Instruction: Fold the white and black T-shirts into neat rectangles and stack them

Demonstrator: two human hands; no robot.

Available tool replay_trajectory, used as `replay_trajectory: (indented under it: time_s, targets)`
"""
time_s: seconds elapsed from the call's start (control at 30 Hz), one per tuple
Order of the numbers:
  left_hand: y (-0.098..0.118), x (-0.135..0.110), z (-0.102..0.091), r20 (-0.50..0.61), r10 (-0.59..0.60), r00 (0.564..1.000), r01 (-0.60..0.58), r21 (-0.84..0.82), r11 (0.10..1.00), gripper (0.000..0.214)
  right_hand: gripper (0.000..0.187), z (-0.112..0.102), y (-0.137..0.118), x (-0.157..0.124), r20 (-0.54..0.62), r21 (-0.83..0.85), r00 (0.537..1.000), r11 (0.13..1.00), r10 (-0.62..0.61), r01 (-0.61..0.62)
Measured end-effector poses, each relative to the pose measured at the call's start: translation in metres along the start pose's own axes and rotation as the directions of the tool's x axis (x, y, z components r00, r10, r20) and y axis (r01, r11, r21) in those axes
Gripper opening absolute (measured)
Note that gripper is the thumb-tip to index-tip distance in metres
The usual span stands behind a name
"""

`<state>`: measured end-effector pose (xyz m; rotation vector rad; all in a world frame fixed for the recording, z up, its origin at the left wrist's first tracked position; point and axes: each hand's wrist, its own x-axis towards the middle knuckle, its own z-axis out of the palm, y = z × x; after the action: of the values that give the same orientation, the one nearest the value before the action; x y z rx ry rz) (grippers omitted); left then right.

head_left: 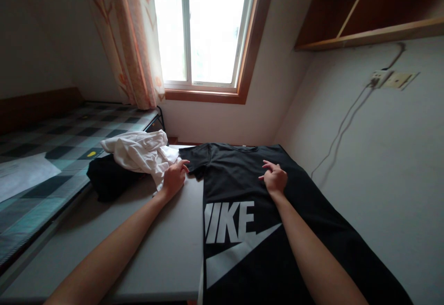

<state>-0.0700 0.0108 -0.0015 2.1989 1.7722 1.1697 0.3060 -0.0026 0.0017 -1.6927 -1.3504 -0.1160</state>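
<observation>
A black T-shirt (pixel 236 178) with large pale "NIKE" lettering and a swoosh lies spread on a white table, its collar toward the window. Its left edge runs straight down and cuts through the first letter; one short sleeve sticks out to the left. At the tip of that sleeve is my left hand (pixel 175 177), fingers stretched and a little apart; whether they touch the cloth is hard to tell. Over the shirt's upper right chest, my right hand (pixel 275 178) has its fingers loosely spread, holding nothing. A crumpled white garment (pixel 140 150) lies just left of my left hand.
A black bundle of cloth (pixel 111 178) sits beneath the white garment on the table (pixel 152 249). To the left is a bed with a checked mattress (pixel 69 129) and a paper sheet (pixel 26 173). A wall (pixel 381 157) with a plugged-in cable (pixel 342 129) borders the right side.
</observation>
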Motion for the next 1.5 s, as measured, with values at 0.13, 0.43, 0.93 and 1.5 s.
replay_trajectory:
  time_s: [0.13, 0.43, 0.93, 1.5]
  targets:
    - [0.000, 0.001, 0.000, 0.015, -0.013, 1.000, 0.013, 0.018, 1.000, 0.035, 0.025, 0.000, -0.007, -0.003, -0.079, -0.001, 0.983, 0.986, -0.167, 0.167]
    - [0.003, -0.001, -0.003, 0.016, -0.086, 0.996, 0.083, 0.120, 0.989, 0.025, 0.025, 0.013, 0.001, -0.003, 0.038, -0.091, 0.988, 0.984, -0.148, 0.151]
    - [0.009, -0.001, -0.004, 0.114, -0.100, 0.988, 0.073, 0.223, 0.972, 0.016, 0.035, 0.015, 0.007, -0.004, 0.375, -0.302, 0.926, 0.950, 0.042, 0.078]
    - [0.011, 0.000, -0.005, 0.158, -0.124, 0.980, 0.076, 0.276, 0.958, 0.020, 0.035, 0.014, 0.006, -0.005, 0.371, -0.287, 0.928, 0.955, 0.035, 0.079]
